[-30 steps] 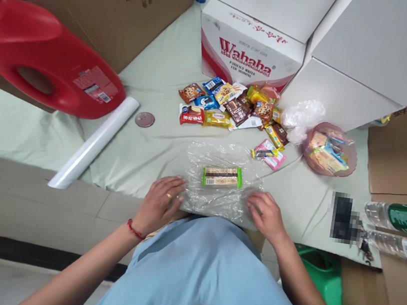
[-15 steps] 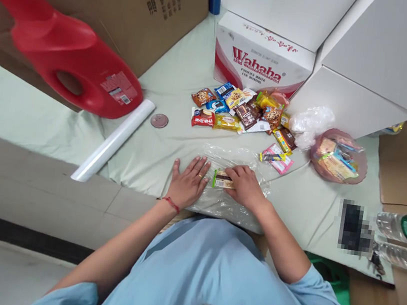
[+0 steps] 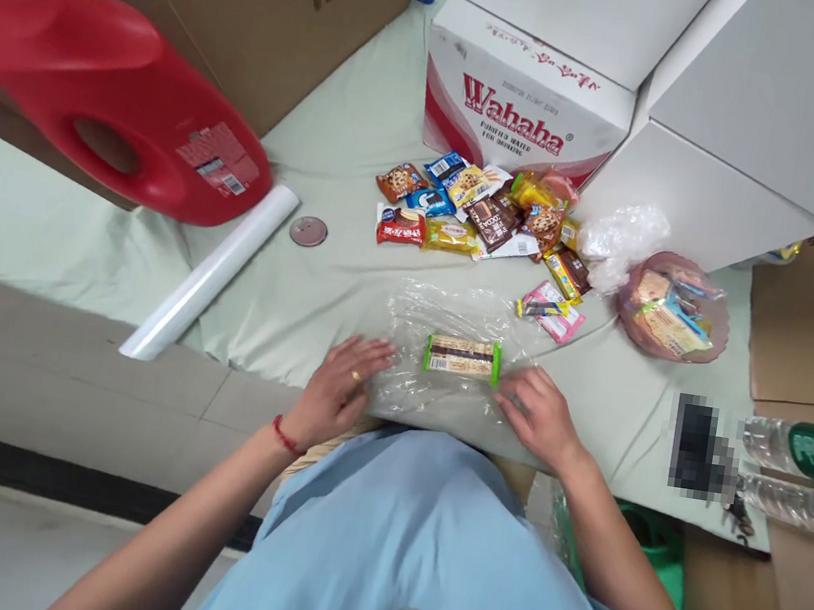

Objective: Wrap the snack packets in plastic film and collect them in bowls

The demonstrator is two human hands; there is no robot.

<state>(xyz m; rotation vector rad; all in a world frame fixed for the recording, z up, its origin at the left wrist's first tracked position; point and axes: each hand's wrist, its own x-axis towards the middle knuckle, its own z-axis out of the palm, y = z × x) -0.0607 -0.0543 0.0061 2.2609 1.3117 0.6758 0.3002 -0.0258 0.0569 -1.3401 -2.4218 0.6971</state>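
Observation:
A wrapped snack bar [image 3: 461, 357] with green ends lies flat on a clear plastic sheet [image 3: 394, 399], close to the table's front edge. At the sheet's left edge rests my left hand [image 3: 341, 387], fingers stretched and holding nothing that I can see. My right hand [image 3: 539, 416] is just right of the bar, by the sheet's right edge, its fingers loosely bent and apart. Beyond the sheet is a pile of wrapped snacks [image 3: 495, 218]. A pink packet [image 3: 560, 324] and a thin yellow-and-blue stick packet [image 3: 539, 308] lie nearer.
A red jug [image 3: 166, 130] and a white roll [image 3: 211, 272] are at left, near a small round disc [image 3: 308, 231]. Behind the snacks stands a Wahaba-style water carton [image 3: 517, 109]. To the right are a pink bowl [image 3: 628, 321] of snacks, crumpled plastic [image 3: 625, 235] and bottles [image 3: 796, 448].
My right hand has let go of the snack bar and moved right. The left hand has drawn back left to the sheet's edge. The camera view has shifted slightly.

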